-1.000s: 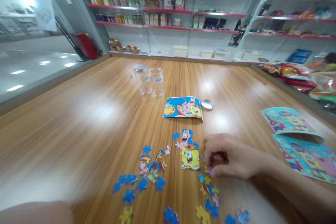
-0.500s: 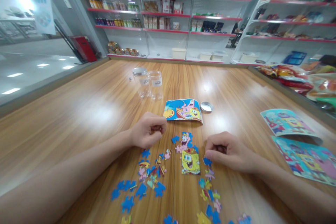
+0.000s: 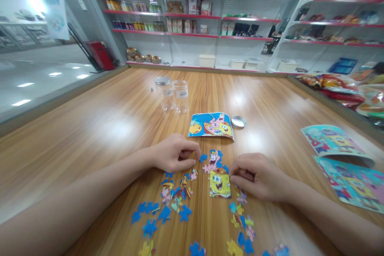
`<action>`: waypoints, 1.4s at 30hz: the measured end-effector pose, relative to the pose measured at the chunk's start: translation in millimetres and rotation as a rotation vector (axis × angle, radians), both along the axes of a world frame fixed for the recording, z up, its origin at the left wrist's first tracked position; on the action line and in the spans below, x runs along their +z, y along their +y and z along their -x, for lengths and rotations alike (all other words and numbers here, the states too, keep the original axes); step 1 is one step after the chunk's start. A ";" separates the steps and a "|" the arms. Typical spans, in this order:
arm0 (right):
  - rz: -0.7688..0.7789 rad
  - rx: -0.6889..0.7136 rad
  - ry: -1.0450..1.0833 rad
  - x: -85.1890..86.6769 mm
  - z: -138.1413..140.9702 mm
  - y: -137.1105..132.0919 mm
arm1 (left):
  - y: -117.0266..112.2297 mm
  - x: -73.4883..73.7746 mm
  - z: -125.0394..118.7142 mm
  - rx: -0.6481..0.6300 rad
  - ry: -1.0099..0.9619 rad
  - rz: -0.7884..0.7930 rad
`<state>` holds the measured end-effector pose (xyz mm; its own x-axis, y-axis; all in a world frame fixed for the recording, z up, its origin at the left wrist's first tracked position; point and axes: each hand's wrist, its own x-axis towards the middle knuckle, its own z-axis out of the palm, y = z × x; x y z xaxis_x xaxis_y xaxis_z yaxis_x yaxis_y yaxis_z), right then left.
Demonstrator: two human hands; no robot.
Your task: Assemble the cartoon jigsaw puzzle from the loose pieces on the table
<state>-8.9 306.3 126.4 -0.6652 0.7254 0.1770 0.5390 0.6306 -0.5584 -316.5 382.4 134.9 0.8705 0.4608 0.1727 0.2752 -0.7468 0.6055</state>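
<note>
My left hand (image 3: 175, 154) hovers low over the table, index finger and thumb bent but a little apart. Its fingertips are right beside a loose blue puzzle piece (image 3: 203, 158); whether they touch it I cannot tell. A partly joined jigsaw puzzle (image 3: 220, 184) lies between my hands, with a yellow square face below and a pink figure above. At its right edge is my right hand (image 3: 258, 176), fingers curled in and tips close together; anything in them is hidden. Loose blue pieces (image 3: 149, 228) and multicoloured pieces (image 3: 184, 186) are scattered to the left and nearer me.
A picture card (image 3: 210, 125) lies beyond the puzzle, beside a silver lid (image 3: 239, 121). Two clear jars stand farther back, one lidded (image 3: 164, 92), one uncovered (image 3: 180, 98). Two more cards (image 3: 339, 140) are at right. Stocked shelves (image 3: 192, 16) line the back.
My left hand has moved right, its index finger reaching out to the blue piece. My right hand has shifted left to the joined puzzle's edge. The whole view has moved slightly.
</note>
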 end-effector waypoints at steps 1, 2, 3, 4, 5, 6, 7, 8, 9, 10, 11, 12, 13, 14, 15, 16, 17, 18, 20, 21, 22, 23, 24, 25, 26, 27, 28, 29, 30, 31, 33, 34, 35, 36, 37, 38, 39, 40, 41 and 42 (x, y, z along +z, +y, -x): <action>-0.002 0.000 0.003 -0.2 0.1 0.3 | -1.1 0.3 -0.9 0.002 0.011 -0.033; -0.003 0.000 0.004 -0.5 0.2 0.6 | -2.1 0.2 -1.8 0.006 0.019 -0.055; -0.005 0.000 0.003 -0.8 0.2 0.9 | -3.0 -0.1 -2.6 0.012 0.022 -0.066; -0.005 -0.002 0.002 -1.0 0.1 1.1 | -3.5 -0.5 -3.4 0.017 0.022 -0.068; -0.006 -0.004 0.000 -1.2 -0.1 1.3 | -3.6 -0.8 -3.8 0.023 0.019 -0.061; -0.007 -0.006 -0.002 -1.2 -0.4 1.3 | -3.3 -0.8 -3.9 0.027 0.014 -0.043; -0.007 -0.008 -0.004 -1.1 -0.7 1.3 | -2.4 -0.2 -3.5 0.025 0.011 -0.012; -0.009 -0.009 -0.004 -0.9 -1.2 1.3 | -1.0 1.2 -2.7 0.017 0.013 0.035; -0.011 -0.010 -0.004 -0.8 -1.7 1.3 | 0.8 3.5 -1.3 0.006 0.023 0.099; -0.010 -0.007 -0.005 -0.9 -2.3 1.2 | 2.9 6.8 0.4 -0.013 0.047 0.177; -0.007 -0.003 -0.009 -1.3 -3.0 1.1 | 5.0 10.8 2.4 -0.038 0.081 0.264; -0.003 0.000 -0.015 -1.9 -3.8 1.0 | 6.9 15.4 4.5 -0.067 0.126 0.353; 0.004 0.005 -0.027 -3.1 -4.8 0.9 | 8.5 20.1 6.4 -0.108 0.180 0.425; 0.006 0.005 -0.042 -4.7 -6.1 0.9 | 9.7 24.6 8.0 -0.152 0.230 0.479; 0.004 0.001 -0.059 -6.7 -7.6 1.1 | 10.4 28.5 9.1 -0.185 0.259 0.512; 0.000 -0.003 -0.081 -9.0 -9.2 1.6 | 10.9 31.5 9.7 -0.212 0.280 0.522; -0.011 0.001 -0.084 -11.6 -10.9 2.4 | 11.1 33.5 9.7 -0.229 0.302 0.513; -0.022 0.001 -0.089 -14.1 -12.4 3.5 | 11.1 34.7 9.1 -0.233 0.321 0.499; -0.046 0.017 -0.090 -17.7 -14.4 5.4 | 10.0 35.4 6.6 -0.223 0.361 0.482; -0.050 0.024 -0.090 -18.4 -14.8 5.8 | 8.7 35.7 4.8 -0.204 0.376 0.473; -0.054 0.027 -0.088 -18.2 -14.7 5.8 | 6.8 36.3 2.8 -0.179 0.397 0.456; -0.053 0.028 -0.087 -17.2 -14.2 5.5 | 4.6 37.4 0.8 -0.154 0.419 0.429; -0.050 0.024 -0.086 -15.7 -13.2 5.0 | 2.1 38.8 -1.1 -0.130 0.439 0.394; -0.048 0.017 -0.081 -13.8 -12.0 4.4 | -0.3 40.5 -2.6 -0.114 0.458 0.352; -0.035 0.012 -0.084 -11.9 -10.5 3.9 | -2.4 42.1 -3.6 -0.102 0.471 0.315; -0.029 0.002 -0.079 -10.0 -8.9 3.6 | -4.0 43.6 -4.0 -0.094 0.481 0.292; -0.019 -0.002 -0.077 -8.3 -7.4 3.3 | -5.1 44.7 -4.0 -0.086 0.492 0.284; -0.012 -0.006 -0.071 -7.0 -6.1 3.2 | -5.6 45.5 -3.6 -0.086 0.495 0.294; -0.009 -0.011 -0.060 -5.9 -5.0 3.1 | -5.7 45.8 -3.1 -0.085 0.495 0.310; -0.005 -0.012 -0.050 -5.1 -4.1 3.0 | -5.3 45.8 -2.4 -0.087 0.496 0.329; 0.001 -0.013 -0.029 -4.3 -3.2 2.7 | -3.9 45.0 -1.2 -0.088 0.500 0.359; 0.004 -0.012 -0.022 -4.3 -3.1 2.5 | -3.0 44.4 -0.7 -0.086 0.502 0.369; 0.008 -0.010 -0.020 -4.4 -3.1 2.3 | -2.2 43.7 -0.3 -0.083 0.498 0.374; 0.011 -0.008 -0.021 -4.6 -3.3 2.1 | -1.5 43.2 0.1 -0.080 0.491 0.377; 0.013 -0.007 -0.023 -4.8 -3.4 1.9 | -1.0 42.7 0.3 -0.081 0.481 0.377; 0.016 -0.006 -0.027 -5.0 -3.6 1.7 | -0.6 42.3 0.4 -0.079 0.471 0.373; 0.017 -0.006 -0.029 -5.2 -3.6 1.6 | -0.4 42.0 0.5 -0.076 0.465 0.367; 0.018 -0.007 -0.029 -5.2 -3.6 1.6 | -0.3 41.7 0.4 -0.074 0.461 0.361; 0.018 -0.008 -0.027 -5.2 -3.5 1.6 | -0.4 41.5 0.3 -0.072 0.460 0.357; 0.018 -0.010 -0.024 -5.1 -3.4 1.6 | -0.5 41.2 0.1 -0.067 0.459 0.355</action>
